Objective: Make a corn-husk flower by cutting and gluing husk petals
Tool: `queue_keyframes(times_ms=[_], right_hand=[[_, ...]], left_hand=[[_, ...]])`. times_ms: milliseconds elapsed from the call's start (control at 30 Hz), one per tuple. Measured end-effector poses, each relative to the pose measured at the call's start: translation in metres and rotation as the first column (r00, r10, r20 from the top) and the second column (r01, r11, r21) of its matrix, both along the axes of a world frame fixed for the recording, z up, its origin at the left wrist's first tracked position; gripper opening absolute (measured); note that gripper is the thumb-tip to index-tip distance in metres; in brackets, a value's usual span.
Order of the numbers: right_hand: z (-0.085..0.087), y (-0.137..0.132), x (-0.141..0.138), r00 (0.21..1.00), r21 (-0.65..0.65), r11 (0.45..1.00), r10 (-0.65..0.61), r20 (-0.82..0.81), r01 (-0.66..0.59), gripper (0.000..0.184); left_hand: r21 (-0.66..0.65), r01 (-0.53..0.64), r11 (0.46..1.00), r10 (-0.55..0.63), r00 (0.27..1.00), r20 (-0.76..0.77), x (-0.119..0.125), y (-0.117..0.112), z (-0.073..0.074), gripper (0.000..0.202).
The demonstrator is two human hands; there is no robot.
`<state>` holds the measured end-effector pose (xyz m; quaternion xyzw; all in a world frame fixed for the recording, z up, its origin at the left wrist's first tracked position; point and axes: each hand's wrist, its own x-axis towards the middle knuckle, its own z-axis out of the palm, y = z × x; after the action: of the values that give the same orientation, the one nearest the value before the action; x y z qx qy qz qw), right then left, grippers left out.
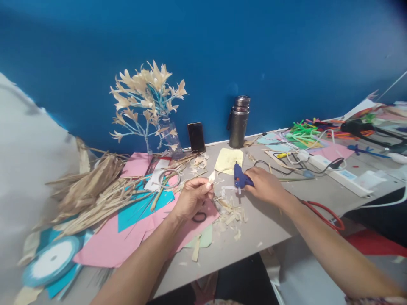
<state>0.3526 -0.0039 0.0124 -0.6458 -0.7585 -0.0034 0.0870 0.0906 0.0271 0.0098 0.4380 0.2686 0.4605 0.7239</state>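
Observation:
Between the fingertips of my left hand (195,195) is a small cream husk petal (211,177), pinched and pointing up. My right hand (263,184) is closed around a blue hot glue gun (241,176), whose nozzle points away from me over the table. A yellow paper square (227,160) lies just beyond the gun. Pale husk scraps (230,216) are scattered below and between both hands. Under my left wrist, a dark ring-shaped handle (199,217) rests on pink paper (127,237).
Cream husk flowers (148,91) stand in a clear bottle by the blue wall, near a phone (196,137) and a metal flask (239,123). Dried husks (92,182) and a ribbon spool (52,260) are on the left. A power strip (338,173) with cables lies right.

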Motion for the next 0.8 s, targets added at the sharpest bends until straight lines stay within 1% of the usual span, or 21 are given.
queue_keyframes(times_ms=[133, 233, 367, 567, 667, 733, 800], right_hand=[[-0.007, 0.015, 0.0, 0.999, -0.076, 0.996, -0.034, 0.031, 0.036, 0.019], [-0.011, 0.018, 0.0, 0.999, -0.085, 0.996, -0.035, 0.031, 0.037, 0.019], [-0.012, 0.015, -0.001, 1.0, -0.087, 0.996, -0.012, 0.025, 0.014, 0.021], [-0.018, 0.016, 0.007, 0.999, -0.092, 0.995, 0.046, 0.001, -0.046, 0.024], [-0.023, 0.017, 0.012, 0.995, -0.052, 0.995, 0.086, -0.045, -0.088, 0.029], [-0.022, 0.013, 0.008, 0.991, 0.025, 0.994, 0.106, -0.081, -0.105, 0.031], [-0.017, 0.005, -0.004, 0.976, 0.131, 0.985, 0.133, -0.172, -0.111, 0.027]], left_hand=[[-0.011, 0.008, 1.0, -0.008, 0.999, 0.036, 0.0, -0.002, 0.002, 0.028], [-0.059, -0.006, 0.998, 0.01, 0.998, 0.062, -0.001, -0.002, 0.004, 0.031], [-0.071, -0.041, 0.997, 0.045, 0.998, 0.048, 0.0, 0.0, 0.005, 0.034], [-0.079, -0.085, 0.993, 0.09, 0.994, 0.066, 0.001, 0.006, -0.002, 0.036], [-0.08, -0.093, 0.992, 0.098, 0.993, 0.061, 0.002, 0.006, -0.003, 0.036], [-0.068, -0.094, 0.993, 0.097, 0.994, 0.042, 0.002, 0.005, -0.003, 0.036], [-0.052, -0.095, 0.994, 0.096, 0.995, 0.015, 0.002, 0.004, -0.003, 0.035]])
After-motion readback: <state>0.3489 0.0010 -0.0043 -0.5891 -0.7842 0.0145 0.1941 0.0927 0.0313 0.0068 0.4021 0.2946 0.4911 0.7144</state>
